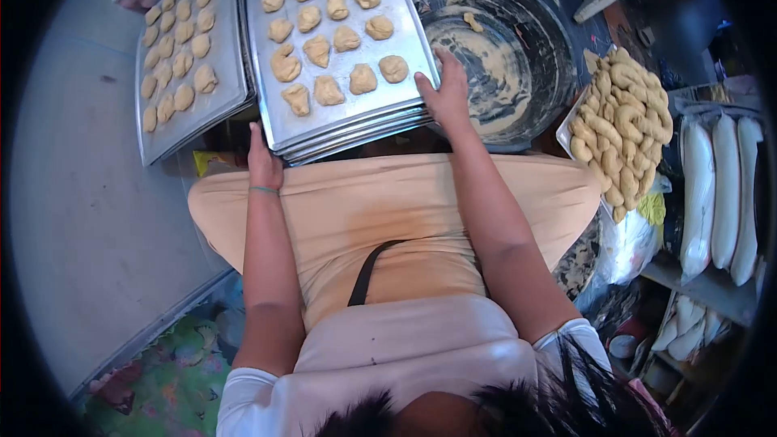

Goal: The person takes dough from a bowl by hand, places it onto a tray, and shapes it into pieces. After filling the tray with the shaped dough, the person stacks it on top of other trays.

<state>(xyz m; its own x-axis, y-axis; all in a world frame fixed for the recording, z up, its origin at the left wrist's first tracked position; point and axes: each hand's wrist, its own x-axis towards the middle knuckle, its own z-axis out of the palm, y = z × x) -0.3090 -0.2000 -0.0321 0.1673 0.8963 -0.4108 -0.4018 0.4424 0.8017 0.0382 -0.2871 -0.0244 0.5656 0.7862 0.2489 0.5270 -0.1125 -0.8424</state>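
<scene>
A metal baking tray (348, 117) with rows of dough pieces (328, 91) lies on top of a stack of similar trays. At the stack's near left corner, my left hand (265, 163) is closed on the edge, its fingertips partly hidden. My right hand (445, 91) grips the right edge, thumb over the rim and fingers along the side. Left of this stack, a second tray (174, 133) with more dough pieces sits slightly tilted, close against it.
A large black basin (558, 57) dusted with flour stands right of the trays, a dough scrap (473, 22) inside. Farther right, twisted dough (623, 129) is heaped up. Long white packs (700, 194) lie on a shelf at the far right. A grey surface (105, 194) extends left.
</scene>
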